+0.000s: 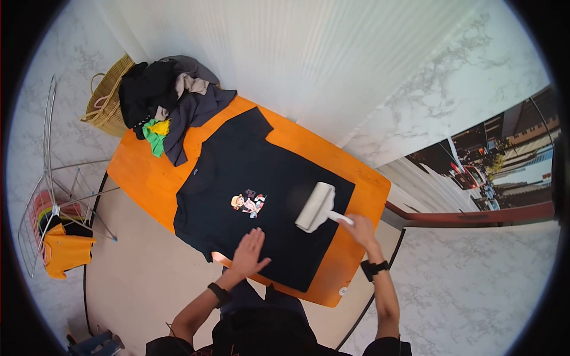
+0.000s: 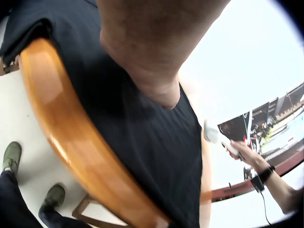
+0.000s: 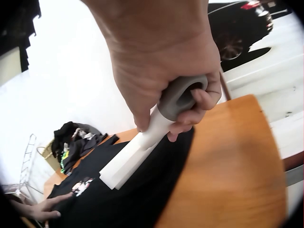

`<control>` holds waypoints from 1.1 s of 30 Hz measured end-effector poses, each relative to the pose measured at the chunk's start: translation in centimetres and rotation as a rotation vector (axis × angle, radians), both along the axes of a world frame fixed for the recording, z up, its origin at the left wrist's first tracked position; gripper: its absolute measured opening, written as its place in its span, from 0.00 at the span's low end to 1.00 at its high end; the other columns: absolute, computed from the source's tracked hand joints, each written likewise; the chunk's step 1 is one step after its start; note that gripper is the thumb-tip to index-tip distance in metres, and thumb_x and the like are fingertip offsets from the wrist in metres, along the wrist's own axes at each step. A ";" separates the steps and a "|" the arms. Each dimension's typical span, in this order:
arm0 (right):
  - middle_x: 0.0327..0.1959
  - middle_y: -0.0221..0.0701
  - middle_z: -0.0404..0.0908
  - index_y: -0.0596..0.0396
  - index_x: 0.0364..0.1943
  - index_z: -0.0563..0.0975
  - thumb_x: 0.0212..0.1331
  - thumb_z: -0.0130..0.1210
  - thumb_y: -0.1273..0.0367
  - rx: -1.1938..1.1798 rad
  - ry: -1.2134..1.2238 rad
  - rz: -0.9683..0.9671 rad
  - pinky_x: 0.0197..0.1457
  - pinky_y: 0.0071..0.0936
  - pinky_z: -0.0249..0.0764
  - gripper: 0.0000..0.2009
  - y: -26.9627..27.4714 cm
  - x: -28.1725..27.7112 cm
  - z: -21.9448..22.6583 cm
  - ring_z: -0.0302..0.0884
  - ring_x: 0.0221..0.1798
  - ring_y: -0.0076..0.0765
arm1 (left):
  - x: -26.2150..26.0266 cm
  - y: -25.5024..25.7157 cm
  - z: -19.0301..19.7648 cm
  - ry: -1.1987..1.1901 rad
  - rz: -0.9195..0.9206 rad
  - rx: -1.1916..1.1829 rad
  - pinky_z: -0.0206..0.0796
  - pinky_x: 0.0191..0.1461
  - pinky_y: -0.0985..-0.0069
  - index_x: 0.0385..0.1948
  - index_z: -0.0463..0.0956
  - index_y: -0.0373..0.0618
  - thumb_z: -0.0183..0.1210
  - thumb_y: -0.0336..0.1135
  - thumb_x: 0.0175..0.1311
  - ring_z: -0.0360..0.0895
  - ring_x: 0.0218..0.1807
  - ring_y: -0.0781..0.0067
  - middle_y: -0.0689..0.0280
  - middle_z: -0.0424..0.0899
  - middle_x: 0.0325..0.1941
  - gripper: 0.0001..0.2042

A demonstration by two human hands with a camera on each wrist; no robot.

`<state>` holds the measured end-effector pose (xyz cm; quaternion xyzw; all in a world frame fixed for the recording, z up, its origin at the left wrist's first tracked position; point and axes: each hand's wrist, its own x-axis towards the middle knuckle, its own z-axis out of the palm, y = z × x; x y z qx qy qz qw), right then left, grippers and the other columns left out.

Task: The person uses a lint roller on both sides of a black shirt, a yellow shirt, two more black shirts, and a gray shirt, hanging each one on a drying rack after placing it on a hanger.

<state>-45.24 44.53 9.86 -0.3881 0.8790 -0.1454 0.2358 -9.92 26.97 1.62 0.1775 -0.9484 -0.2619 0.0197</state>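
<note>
A black T-shirt (image 1: 279, 172) with a small cartoon print (image 1: 248, 204) lies spread flat over the orange wooden table (image 1: 374, 190). My right hand (image 1: 359, 231) grips the handle of a lint roller (image 1: 316, 206), its wide white head over the lower part of the shirt. In the right wrist view, the fingers curl round the roller's grey grip end (image 3: 178, 102). My left hand (image 1: 249, 255) is at the shirt's near side below the print, fingers straight and together, thumb apart. Its fingers are hidden behind the forearm in the left wrist view.
A pile of dark clothes (image 1: 172, 98) with green and yellow pieces sits at the table's far left end, beside a wicker basket (image 1: 110, 98). A metal drying rack (image 1: 56, 207) with small garments, including an orange shirt (image 1: 68, 249), stands left. A white wall runs behind the table.
</note>
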 end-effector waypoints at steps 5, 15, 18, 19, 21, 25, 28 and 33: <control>0.26 0.40 0.83 0.50 0.35 0.83 0.61 0.57 0.48 -0.105 0.043 0.244 0.37 0.42 0.75 0.20 -12.0 6.6 -3.9 0.82 0.34 0.51 | 0.6 3.5 -0.3 -0.002 -0.085 0.084 0.45 0.77 0.54 0.71 0.58 0.47 0.60 0.54 0.61 0.49 0.77 0.44 0.44 0.51 0.76 0.38; 0.26 0.41 0.83 0.52 0.33 0.82 0.61 0.55 0.47 -0.189 0.042 0.394 0.38 0.43 0.76 0.21 -31.3 16.8 -6.1 0.82 0.34 0.51 | 1.5 3.6 -0.4 -0.003 -0.088 0.130 0.39 0.78 0.56 0.69 0.62 0.54 0.60 0.54 0.61 0.42 0.79 0.46 0.44 0.45 0.78 0.35; 0.26 0.42 0.83 0.55 0.33 0.82 0.62 0.55 0.47 -0.246 0.022 0.360 0.39 0.43 0.75 0.23 -34.7 18.9 -6.4 0.82 0.34 0.53 | 1.4 3.7 -0.4 -0.019 -0.098 0.118 0.39 0.78 0.55 0.70 0.61 0.55 0.59 0.54 0.61 0.41 0.79 0.46 0.43 0.45 0.77 0.35; 0.26 0.42 0.83 0.55 0.33 0.82 0.62 0.55 0.47 -0.248 0.023 0.366 0.39 0.43 0.75 0.23 -35.6 19.5 -6.3 0.82 0.34 0.53 | 1.5 3.7 -0.5 -0.027 -0.103 0.117 0.39 0.78 0.55 0.70 0.61 0.55 0.59 0.54 0.61 0.41 0.79 0.46 0.43 0.45 0.77 0.35; 0.27 0.45 0.83 0.57 0.30 0.81 0.61 0.57 0.49 -0.186 0.005 0.331 0.40 0.47 0.75 0.22 -37.0 20.4 -5.9 0.82 0.35 0.57 | 1.6 3.6 -0.5 -0.023 -0.102 0.108 0.39 0.78 0.55 0.70 0.61 0.54 0.59 0.54 0.61 0.41 0.79 0.46 0.43 0.45 0.77 0.35; 0.27 0.46 0.83 0.56 0.29 0.80 0.61 0.57 0.48 -0.195 -0.048 0.267 0.40 0.48 0.75 0.23 -37.0 20.6 -4.8 0.81 0.36 0.58 | 1.8 3.5 -0.5 0.057 -0.038 0.185 0.39 0.78 0.57 0.70 0.60 0.46 0.61 0.52 0.60 0.44 0.78 0.45 0.43 0.47 0.77 0.37; 0.27 0.45 0.82 0.54 0.28 0.80 0.60 0.56 0.47 -0.198 -0.019 0.286 0.40 0.48 0.75 0.23 -32.1 18.3 -3.6 0.82 0.36 0.56 | 3.2 1.2 0.7 0.089 0.106 0.170 0.41 0.78 0.57 0.69 0.57 0.35 0.62 0.51 0.58 0.48 0.77 0.43 0.42 0.51 0.75 0.41; 0.26 0.39 0.83 0.52 0.32 0.83 0.60 0.56 0.47 -0.120 0.065 0.287 0.38 0.43 0.75 0.22 -18.4 13.5 -2.6 0.82 0.34 0.51 | 7.2 -3.9 -0.1 -0.001 0.428 -0.051 0.41 0.78 0.54 0.70 0.52 0.30 0.62 0.48 0.58 0.48 0.77 0.42 0.42 0.51 0.76 0.43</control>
